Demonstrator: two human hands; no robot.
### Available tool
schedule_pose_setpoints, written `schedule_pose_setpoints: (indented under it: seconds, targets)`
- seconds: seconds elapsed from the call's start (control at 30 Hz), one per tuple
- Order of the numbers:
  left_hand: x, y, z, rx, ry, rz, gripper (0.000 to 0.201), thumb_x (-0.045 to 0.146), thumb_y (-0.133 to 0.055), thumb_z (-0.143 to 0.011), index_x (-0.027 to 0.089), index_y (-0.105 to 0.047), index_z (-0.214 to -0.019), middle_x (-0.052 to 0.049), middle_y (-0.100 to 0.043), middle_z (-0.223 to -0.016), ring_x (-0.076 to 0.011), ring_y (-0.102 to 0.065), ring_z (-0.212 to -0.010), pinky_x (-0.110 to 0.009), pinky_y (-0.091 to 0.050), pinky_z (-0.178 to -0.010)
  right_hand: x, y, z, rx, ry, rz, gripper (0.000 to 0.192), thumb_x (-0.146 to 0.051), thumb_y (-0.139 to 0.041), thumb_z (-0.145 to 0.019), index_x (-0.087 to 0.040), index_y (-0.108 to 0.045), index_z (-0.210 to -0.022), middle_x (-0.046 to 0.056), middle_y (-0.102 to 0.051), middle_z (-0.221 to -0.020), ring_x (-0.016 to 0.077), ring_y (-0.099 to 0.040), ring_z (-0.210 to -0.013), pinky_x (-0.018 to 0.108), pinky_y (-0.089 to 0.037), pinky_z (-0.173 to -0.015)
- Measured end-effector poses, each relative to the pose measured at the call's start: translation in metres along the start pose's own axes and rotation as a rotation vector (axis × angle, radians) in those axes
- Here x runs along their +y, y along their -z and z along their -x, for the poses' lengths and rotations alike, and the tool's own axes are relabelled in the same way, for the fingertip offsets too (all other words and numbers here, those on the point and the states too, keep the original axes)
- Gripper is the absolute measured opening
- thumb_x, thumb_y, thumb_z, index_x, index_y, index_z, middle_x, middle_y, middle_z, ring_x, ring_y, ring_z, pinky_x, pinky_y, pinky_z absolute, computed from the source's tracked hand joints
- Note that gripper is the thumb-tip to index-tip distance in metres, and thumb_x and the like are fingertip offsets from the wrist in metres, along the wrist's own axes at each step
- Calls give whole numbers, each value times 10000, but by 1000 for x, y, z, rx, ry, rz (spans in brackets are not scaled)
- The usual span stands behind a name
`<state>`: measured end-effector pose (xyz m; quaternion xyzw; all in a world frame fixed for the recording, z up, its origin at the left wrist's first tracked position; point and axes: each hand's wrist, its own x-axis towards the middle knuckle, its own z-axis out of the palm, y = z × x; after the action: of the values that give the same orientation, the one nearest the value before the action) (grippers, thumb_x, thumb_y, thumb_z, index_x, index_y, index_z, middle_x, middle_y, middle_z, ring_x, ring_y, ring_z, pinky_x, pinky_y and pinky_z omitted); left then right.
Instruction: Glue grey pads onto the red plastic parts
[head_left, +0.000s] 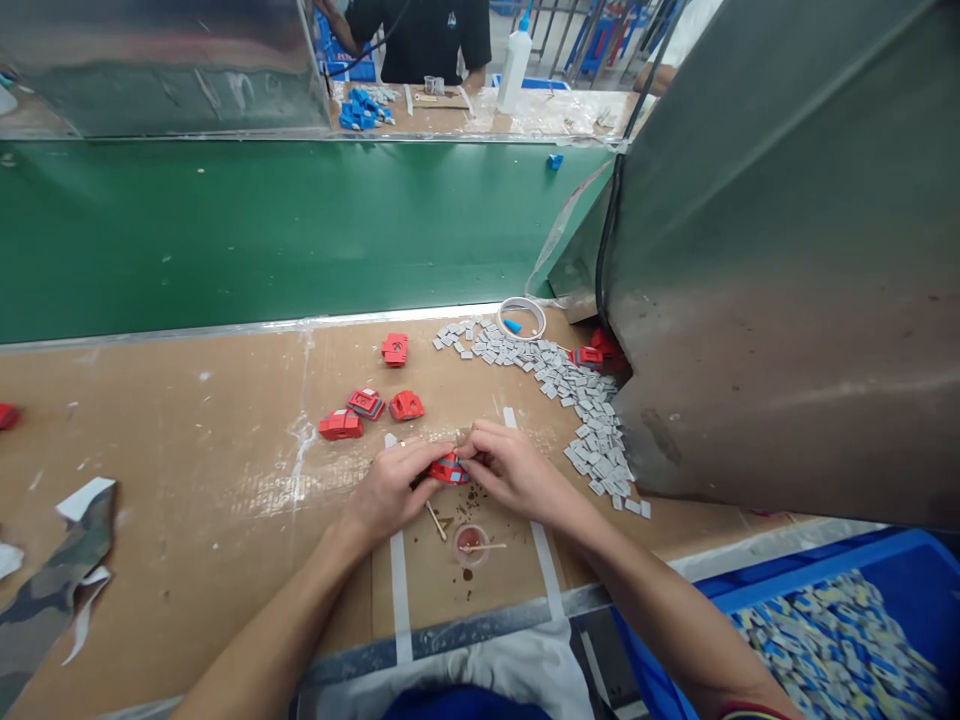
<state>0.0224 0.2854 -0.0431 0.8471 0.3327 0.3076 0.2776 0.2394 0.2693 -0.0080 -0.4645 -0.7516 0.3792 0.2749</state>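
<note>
Red part [448, 469] pinched btwn left hand [394, 485] & right hand [510, 470]; no legible text.

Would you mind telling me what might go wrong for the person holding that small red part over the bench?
The small cup of dark liquid with a stick in it sits right below both wrists; the left hand or right hand could tip it. The grey chips lie heaped close to the right forearm and might get swept off. The red part is pinched by fingertips only, so it may slip.

The cardboard-covered workbench [187, 450] carries red housings [365, 408], a spread of grey chips [581, 405] (right side), and a small cup [471, 545].
</note>
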Motion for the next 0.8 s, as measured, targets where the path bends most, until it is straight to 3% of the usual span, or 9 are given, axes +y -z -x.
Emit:
schedule_pose_setpoints:
  seconds: [0.2, 0.3, 0.43, 0.57, 0.63, 0.7, 0.8]
  targets:
    - [9, 9, -3, 40, -143, -164, 221, 141, -524, -983, 172, -653, -1161, -89, -780, -952, -190, -732, -867, -282, -584, -776, 6, 3, -6, -66, -97, -381, 79, -210, -625, -922, -172, -669, -869, 16, -556, -897, 109, -531, -690, 235, -429, -604]
    - [14, 13, -3, 66, -209, -251, 212, 125, -494, -995, 156, -643, -1143, -92, -776, -949, -187, -726, -840, -285, -590, -749, 12, -1, -7, -115, -111, -496, 155, -311, -667, -912, -167, -681, -855, 21, -551, -893, 117, -538, -711, 238, -427, -601]
    - [20, 18, -2, 41, -303, -386, 234, 117, -425, -1020, 119, -645, -1098, -112, -766, -925, -203, -714, -792, -304, -585, -681, 20, -11, -6, -203, -188, -608, 280, -411, -706, -878, -148, -651, -802, -4, -549, -766, 108, -494, -651, 229, -377, -572]
    - [23, 23, -1, 10, -327, -434, 266, 107, -417, -1017, 129, -643, -1157, -114, -755, -928, -195, -704, -793, -298, -582, -685, 18, -13, -7, -200, -203, -596, 339, -465, -698, -880, -154, -623, -768, -59, -422, -624, 86, -350, -554, 224, -264, -511]
    - [22, 23, -1, 72, -325, -410, 264, 96, -458, -1001, 152, -635, -1189, -111, -754, -954, -189, -704, -815, -301, -590, -734, 14, -11, -8, -114, -136, -577, 329, -475, -716, -873, -161, -649, -798, -38, -462, -684, 98, -403, -598, 227, -326, -541]
    - [20, 20, -1, 163, -307, -365, 276, 78, -509, -978, 177, -624, -1209, -110, -754, -1006, -190, -711, -871, -309, -598, -798, 11, -9, -9, -14, -90, -620, 324, -476, -761, -842, -178, -676, -937, 15, -569, -869, 125, -521, -738, 248, -443, -652]
    - [17, 14, -1, 261, -258, -281, 314, 56, -560, -946, 207, -616, -1216, -109, -740, -1068, -194, -713, -979, -308, -603, -859, 12, -11, -10, -79, -123, -808, 452, -510, -776, -826, -198, -635, -1122, 51, -637, -1029, 161, -615, -920, 302, -515, -824]
